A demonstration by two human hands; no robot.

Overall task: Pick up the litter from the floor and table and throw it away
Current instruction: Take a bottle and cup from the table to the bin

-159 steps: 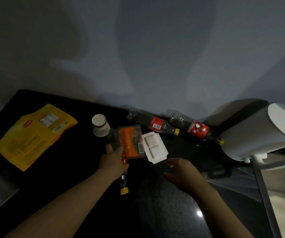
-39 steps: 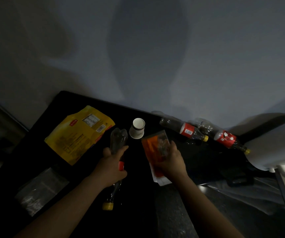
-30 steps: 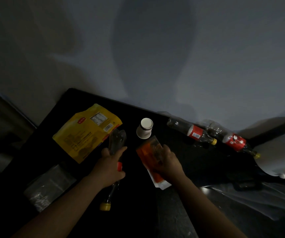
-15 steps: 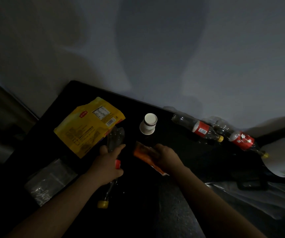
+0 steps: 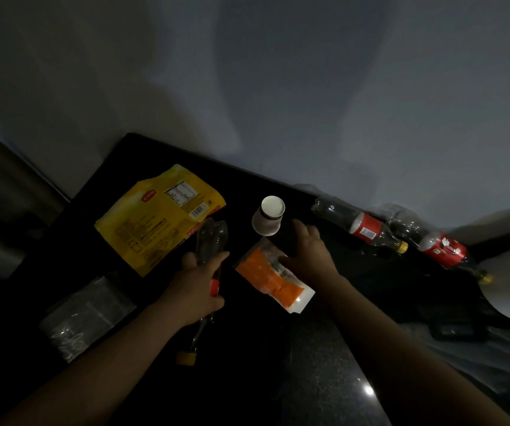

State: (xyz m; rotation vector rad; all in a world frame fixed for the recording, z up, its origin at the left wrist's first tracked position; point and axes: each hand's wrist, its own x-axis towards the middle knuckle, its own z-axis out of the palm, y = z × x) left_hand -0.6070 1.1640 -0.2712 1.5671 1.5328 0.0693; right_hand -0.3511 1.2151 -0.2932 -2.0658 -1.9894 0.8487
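Now your left hand (image 5: pixel 197 285) clamps an empty bottle (image 5: pixel 209 250) on the black table (image 5: pixel 247 348); your right hand (image 5: pixel 307 256), fingers spread, pins an orange packet (image 5: pixel 266 276) beside a paper cup (image 5: pixel 267 215).

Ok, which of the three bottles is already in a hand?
The bottle nearest the yellow packet, gripped by the left hand; the other two lie untouched by the wall.

Both bare forearms reach forward. The left hand (image 5: pixel 197 285) is curled tight in a grip; the right hand (image 5: pixel 310 258) lies palm down, fingers (image 5: pixel 304 233) extended.
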